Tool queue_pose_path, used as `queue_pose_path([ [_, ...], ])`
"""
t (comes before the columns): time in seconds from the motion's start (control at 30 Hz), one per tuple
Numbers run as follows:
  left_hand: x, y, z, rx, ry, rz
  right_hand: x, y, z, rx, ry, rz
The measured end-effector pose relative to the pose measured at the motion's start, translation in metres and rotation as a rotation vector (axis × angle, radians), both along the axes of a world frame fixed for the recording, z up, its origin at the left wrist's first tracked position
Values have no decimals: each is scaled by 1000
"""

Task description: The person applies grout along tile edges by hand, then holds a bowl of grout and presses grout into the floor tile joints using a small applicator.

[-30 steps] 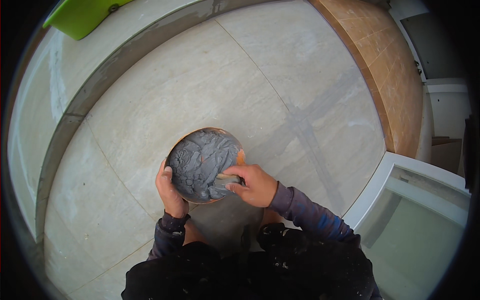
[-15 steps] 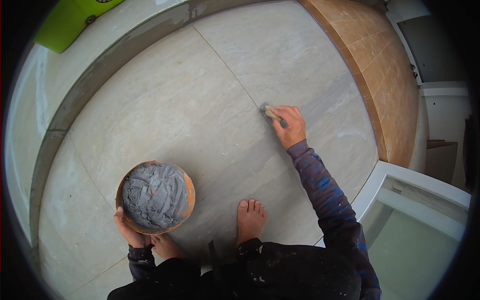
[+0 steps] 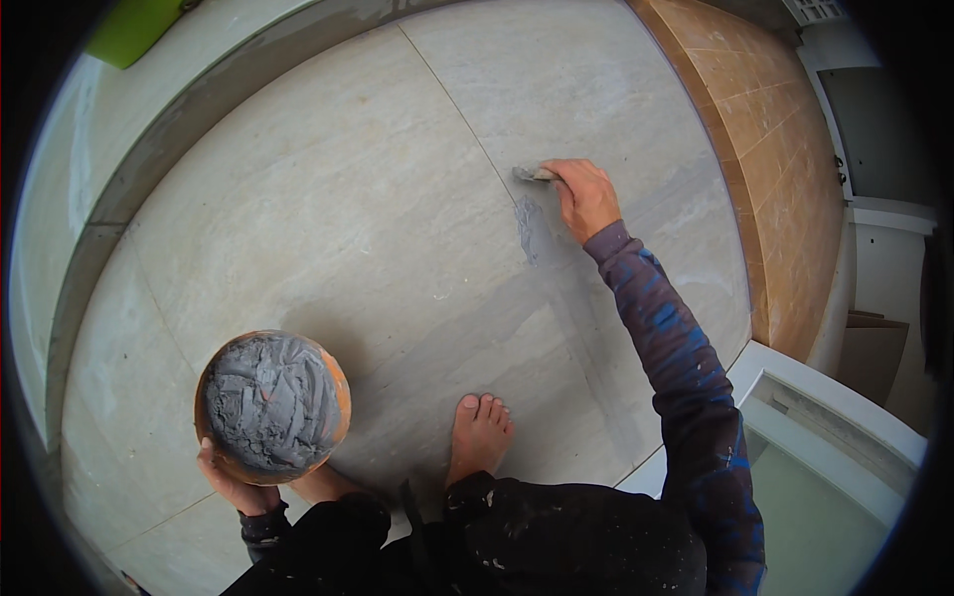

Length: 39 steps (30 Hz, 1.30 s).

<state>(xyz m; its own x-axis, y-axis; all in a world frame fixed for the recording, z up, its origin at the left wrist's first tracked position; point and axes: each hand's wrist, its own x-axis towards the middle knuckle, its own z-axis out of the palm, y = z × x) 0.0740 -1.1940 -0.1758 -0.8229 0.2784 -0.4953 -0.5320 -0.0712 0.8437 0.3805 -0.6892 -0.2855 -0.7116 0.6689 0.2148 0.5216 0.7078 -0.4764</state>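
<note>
Bowl (image 3: 344,382) of grey paste (image 3: 268,402) at 8 o'clock — left hand (image 3: 238,490) grasps its outer side from the bowl's 7 o'clock, apparently to steady it and keep paste within reach. Right hand (image 3: 588,201), 1 o'clock, pinches a small scraper (image 3: 537,174) between thumb and fingers, probably for edge control. Scraper is just beside the floor seam (image 3: 456,109), which runs toward 11 — grey smear (image 3: 528,233) at the tool's 6 o'clock.

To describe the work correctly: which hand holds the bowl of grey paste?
The left hand, at the near side of the bowl; the right hand, farther out over the floor, holds a small scraper.
</note>
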Motion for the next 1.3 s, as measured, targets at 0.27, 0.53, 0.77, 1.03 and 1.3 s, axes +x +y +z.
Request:
queue_pose_path([
  [0.27,13,-10,4,4,24,80,49,-50,-2,98,-226,279],
  [0.53,6,-11,19,40,39,41,86,-81,24,-298,-388,322],
  [0.77,-2,2,10,-35,24,78,-56,23,11,-374,96,-32],
  [1.03,-12,10,-19,-40,17,114,-53,4,-54,203,-119,207],
  [1.3,-7,-7,-20,-44,21,126,-41,11,-12,-33,-47,141],
])
